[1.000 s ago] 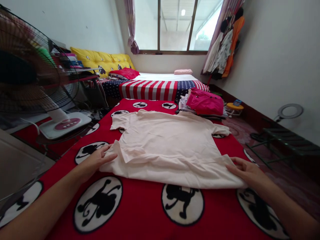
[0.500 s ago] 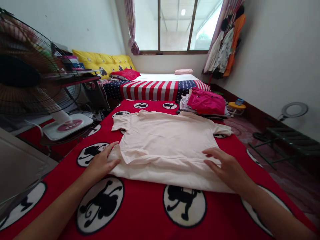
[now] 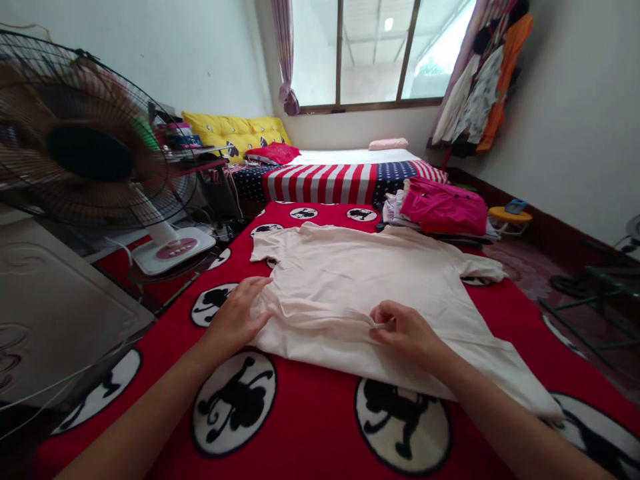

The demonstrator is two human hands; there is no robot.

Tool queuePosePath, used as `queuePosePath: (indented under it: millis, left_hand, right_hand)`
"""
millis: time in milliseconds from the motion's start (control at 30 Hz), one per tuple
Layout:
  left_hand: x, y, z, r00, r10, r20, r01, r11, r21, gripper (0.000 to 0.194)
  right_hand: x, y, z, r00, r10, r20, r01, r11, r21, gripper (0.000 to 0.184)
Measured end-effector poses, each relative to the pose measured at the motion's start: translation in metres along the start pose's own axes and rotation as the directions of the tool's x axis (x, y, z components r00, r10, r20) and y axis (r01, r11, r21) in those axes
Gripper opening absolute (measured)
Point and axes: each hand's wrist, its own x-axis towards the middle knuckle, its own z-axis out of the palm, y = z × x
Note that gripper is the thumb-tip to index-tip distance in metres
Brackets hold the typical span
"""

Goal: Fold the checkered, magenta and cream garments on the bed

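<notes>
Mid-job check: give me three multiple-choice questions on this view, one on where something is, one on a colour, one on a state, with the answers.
1. Where is the pink top?
A on the floor
B on the bed by the window
C on a pile of clothes

2. What colour is the blanket under the pale shirt?
A red
B green
C grey

3. What is the right hand doing?
A pinching the pale shirt
B resting on bare blanket
C holding the fan

1 C: it lies on top of the pile.
2 A: red shows around the black-and-white circles.
3 A: it holds a fold of the fabric.
</notes>
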Motion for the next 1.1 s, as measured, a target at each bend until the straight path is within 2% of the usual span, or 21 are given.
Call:
queuePosePath:
  millis: [100, 167, 233, 300, 367, 467, 533, 567, 633, 733, 833, 933, 1033, 1100]
  left_hand:
    - [0.014, 0.014, 0.002, 0.974, 0.170, 0.149, -0.165, 0.985, -0.047, 0.053]
    - [0.024, 0.023, 0.007, 0.943, 0.204, 0.263, -0.192, 0.979, -0.073, 0.055]
    - [0.034, 0.030, 0.013, 0.928, 0.211, 0.307, -0.187, 0.977, -0.104, 0.041]
    - [0.043, 0.032, 0.020, 0.934, 0.214, 0.286, -0.174, 0.972, -0.161, 0.023]
    - [0.048, 0.032, 0.026, 0.951, 0.214, 0.221, -0.180, 0.970, -0.164, 0.017]
    - [0.048, 0.036, 0.031, 0.973, 0.226, 0.048, -0.227, 0.974, 0.020, 0.020]
    - [0.040, 0.044, 0.036, 0.962, 0.265, -0.058, -0.256, 0.958, 0.131, 0.018]
    - [0.034, 0.049, 0.039, 0.953, 0.292, -0.076, -0.278, 0.948, 0.154, 0.017]
    - [0.020, 0.059, 0.046, 0.939, 0.342, -0.036, -0.334, 0.932, 0.141, 0.017]
    - [0.002, 0.067, 0.059, 0.927, 0.371, 0.058, -0.374, 0.926, 0.056, 0.017]
    - [-0.006, 0.070, 0.070, 0.932, 0.359, 0.052, -0.358, 0.933, -0.021, 0.012]
    - [-0.008, 0.072, 0.072, 0.931, 0.363, 0.032, -0.361, 0.932, -0.043, 0.009]
    - [-0.009, 0.076, 0.067, 0.947, 0.317, 0.048, -0.318, 0.948, 0.001, 0.010]
    - [-0.010, 0.075, 0.061, 0.972, 0.228, 0.063, -0.232, 0.971, 0.058, 0.015]
  right_hand:
    - [0.002, 0.001, 0.001, 0.999, 0.037, 0.022, -0.038, 0.997, 0.062, 0.008]
    - [0.003, 0.000, 0.001, 0.999, 0.030, 0.023, -0.032, 0.995, 0.093, 0.015]
    - [0.004, 0.000, -0.001, 1.000, 0.023, 0.002, -0.023, 0.990, 0.140, 0.018]
    - [0.004, 0.000, -0.002, 0.999, 0.021, -0.047, -0.013, 0.988, 0.154, 0.018]
    - [0.003, 0.002, -0.002, 0.993, 0.021, -0.114, -0.009, 0.995, 0.100, 0.018]
    - [-0.001, 0.006, 0.001, 0.979, 0.029, -0.200, -0.045, 0.996, -0.079, 0.018]
    - [-0.003, 0.008, 0.005, 0.967, 0.019, -0.254, -0.059, 0.987, -0.151, 0.017]
    - [-0.004, 0.008, 0.007, 0.960, 0.008, -0.279, -0.057, 0.985, -0.166, 0.017]
    - [-0.005, 0.009, 0.008, 0.952, -0.002, -0.307, -0.063, 0.977, -0.203, 0.017]
    - [-0.005, 0.010, 0.005, 0.963, 0.026, -0.267, -0.113, 0.941, -0.319, 0.017]
    - [0.000, 0.008, 0.000, 0.961, -0.017, -0.277, -0.100, 0.911, -0.401, 0.015]
    - [0.012, -0.005, -0.001, 0.941, -0.166, -0.295, 0.039, 0.919, -0.391, 0.014]
    - [0.029, -0.027, 0.010, 0.949, -0.258, -0.179, 0.211, 0.947, -0.243, 0.015]
    - [0.041, -0.043, 0.022, 0.955, -0.285, -0.086, 0.270, 0.950, -0.153, 0.015]
